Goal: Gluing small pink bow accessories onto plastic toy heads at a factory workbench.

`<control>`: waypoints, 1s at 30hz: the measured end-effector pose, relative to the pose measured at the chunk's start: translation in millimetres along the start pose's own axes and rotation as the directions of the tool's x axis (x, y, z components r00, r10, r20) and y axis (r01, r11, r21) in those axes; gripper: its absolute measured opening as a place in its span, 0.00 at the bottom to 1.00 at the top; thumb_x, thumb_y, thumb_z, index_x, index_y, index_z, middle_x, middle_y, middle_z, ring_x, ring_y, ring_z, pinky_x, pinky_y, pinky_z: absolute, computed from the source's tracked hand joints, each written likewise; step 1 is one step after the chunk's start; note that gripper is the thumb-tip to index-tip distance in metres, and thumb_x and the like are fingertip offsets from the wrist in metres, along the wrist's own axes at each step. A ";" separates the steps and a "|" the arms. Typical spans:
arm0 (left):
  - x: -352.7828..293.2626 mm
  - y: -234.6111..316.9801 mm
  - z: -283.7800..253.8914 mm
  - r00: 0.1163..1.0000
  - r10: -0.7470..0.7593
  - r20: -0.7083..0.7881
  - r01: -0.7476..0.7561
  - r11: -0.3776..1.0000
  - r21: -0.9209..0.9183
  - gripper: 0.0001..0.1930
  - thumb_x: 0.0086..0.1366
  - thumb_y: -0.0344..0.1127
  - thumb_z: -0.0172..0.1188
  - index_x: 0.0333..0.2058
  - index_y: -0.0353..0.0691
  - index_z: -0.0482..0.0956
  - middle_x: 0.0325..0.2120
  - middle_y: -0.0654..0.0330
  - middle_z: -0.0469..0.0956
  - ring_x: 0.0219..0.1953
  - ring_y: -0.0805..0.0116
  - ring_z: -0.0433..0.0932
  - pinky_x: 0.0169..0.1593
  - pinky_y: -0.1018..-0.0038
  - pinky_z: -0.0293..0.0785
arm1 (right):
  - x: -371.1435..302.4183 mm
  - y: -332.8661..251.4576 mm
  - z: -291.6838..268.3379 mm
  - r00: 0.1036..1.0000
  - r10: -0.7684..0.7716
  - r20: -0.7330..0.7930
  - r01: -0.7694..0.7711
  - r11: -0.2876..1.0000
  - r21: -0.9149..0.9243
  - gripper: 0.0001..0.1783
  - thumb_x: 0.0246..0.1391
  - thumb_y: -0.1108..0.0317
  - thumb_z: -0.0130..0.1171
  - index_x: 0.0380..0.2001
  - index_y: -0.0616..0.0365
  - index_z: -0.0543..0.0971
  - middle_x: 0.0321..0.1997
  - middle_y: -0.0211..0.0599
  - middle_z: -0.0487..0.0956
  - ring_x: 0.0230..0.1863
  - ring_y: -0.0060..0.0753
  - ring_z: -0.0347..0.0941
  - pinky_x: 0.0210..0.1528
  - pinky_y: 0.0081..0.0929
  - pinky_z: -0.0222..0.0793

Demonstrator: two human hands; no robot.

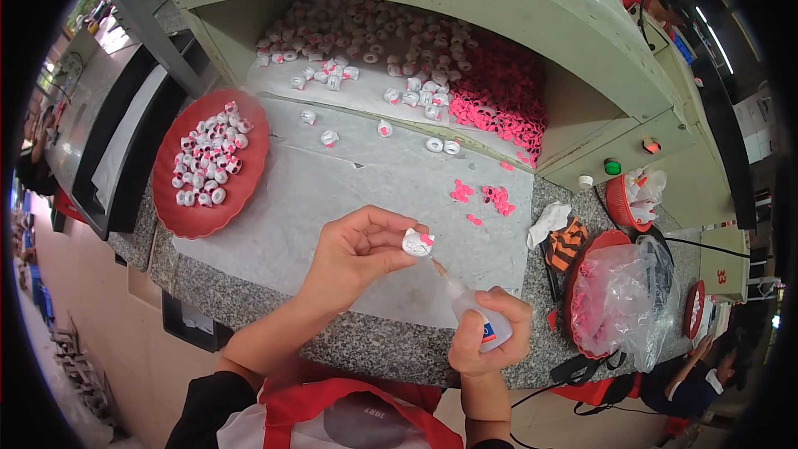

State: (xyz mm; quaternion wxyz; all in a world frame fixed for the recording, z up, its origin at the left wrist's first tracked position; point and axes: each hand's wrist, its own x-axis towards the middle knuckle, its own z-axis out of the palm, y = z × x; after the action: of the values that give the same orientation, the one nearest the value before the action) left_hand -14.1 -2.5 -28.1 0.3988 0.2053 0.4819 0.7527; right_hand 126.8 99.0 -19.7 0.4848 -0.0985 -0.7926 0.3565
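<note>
The left hand (pixel 353 251) edge-pinches a rounded white-and-pink piece (pixel 415 244), likely light, stiff; below-right, the right hand (pixel 497 357) wraps a translucent, probably squeezable plastic bottle (pixel 475 307).

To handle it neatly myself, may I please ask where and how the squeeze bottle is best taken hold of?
I'd take the squeeze bottle around its wide body, from the near right, as the right grip does: its thin tip points forward-left toward the white cat-head piece, so a hold there should leave the tip free.
</note>
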 end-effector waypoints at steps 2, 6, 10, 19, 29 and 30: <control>0.5 -0.1 -0.4 1.000 0.012 -0.002 -0.012 1.000 0.000 0.15 0.49 0.16 0.55 0.37 0.33 0.69 0.38 0.51 0.74 0.40 0.68 0.75 0.42 0.77 0.73 | 0.2 0.7 0.2 1.000 -0.016 -0.003 0.015 1.000 -0.019 0.12 0.37 0.76 0.54 0.31 0.66 0.69 0.21 0.39 0.74 0.12 0.29 0.67 0.15 0.22 0.62; 0.1 -1.4 -1.2 0.999 0.021 -0.029 -0.021 1.000 0.002 0.15 0.49 0.16 0.56 0.37 0.33 0.70 0.38 0.51 0.75 0.39 0.69 0.75 0.41 0.78 0.73 | 0.5 0.4 -1.5 1.000 -0.016 0.006 0.016 0.999 -0.052 0.12 0.37 0.76 0.54 0.31 0.66 0.69 0.22 0.39 0.73 0.12 0.29 0.67 0.15 0.22 0.63; 0.7 -4.2 -2.7 0.998 0.055 -0.011 -0.054 0.998 0.020 0.13 0.52 0.16 0.54 0.38 0.30 0.69 0.38 0.51 0.74 0.40 0.69 0.74 0.43 0.78 0.72 | 1.3 -1.1 -2.0 0.999 -0.012 0.032 0.013 0.999 -0.040 0.12 0.37 0.76 0.54 0.30 0.67 0.69 0.21 0.39 0.73 0.12 0.29 0.67 0.15 0.22 0.63; -0.6 -5.5 1.1 0.997 0.074 -0.013 -0.073 0.997 0.040 0.15 0.50 0.16 0.56 0.38 0.31 0.69 0.38 0.51 0.74 0.40 0.68 0.74 0.44 0.75 0.72 | 0.6 -0.5 -1.0 0.999 -0.020 0.031 0.021 0.999 -0.026 0.12 0.37 0.75 0.54 0.30 0.66 0.69 0.21 0.37 0.73 0.12 0.29 0.67 0.15 0.22 0.63; 0.0 -5.8 3.0 0.992 0.119 -0.028 -0.116 0.989 0.093 0.14 0.50 0.15 0.55 0.38 0.30 0.69 0.38 0.51 0.73 0.42 0.67 0.73 0.45 0.74 0.73 | 0.2 0.7 -3.9 1.000 0.011 0.014 -0.011 1.000 -0.022 0.12 0.37 0.75 0.54 0.29 0.65 0.70 0.21 0.38 0.74 0.13 0.30 0.68 0.16 0.22 0.64; -0.3 -6.4 4.2 0.990 0.141 -0.023 -0.136 0.981 0.141 0.14 0.51 0.15 0.54 0.38 0.29 0.69 0.38 0.51 0.73 0.42 0.67 0.73 0.45 0.74 0.73 | -0.7 0.1 -3.7 1.000 0.014 0.015 -0.013 1.000 -0.022 0.12 0.37 0.75 0.54 0.29 0.65 0.70 0.21 0.38 0.74 0.13 0.30 0.68 0.16 0.22 0.64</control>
State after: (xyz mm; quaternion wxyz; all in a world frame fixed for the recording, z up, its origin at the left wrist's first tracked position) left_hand -8.4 1.0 -31.8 0.3222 0.2530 0.5243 0.7465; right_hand 130.2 100.4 -19.3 0.4751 -0.1065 -0.7995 0.3517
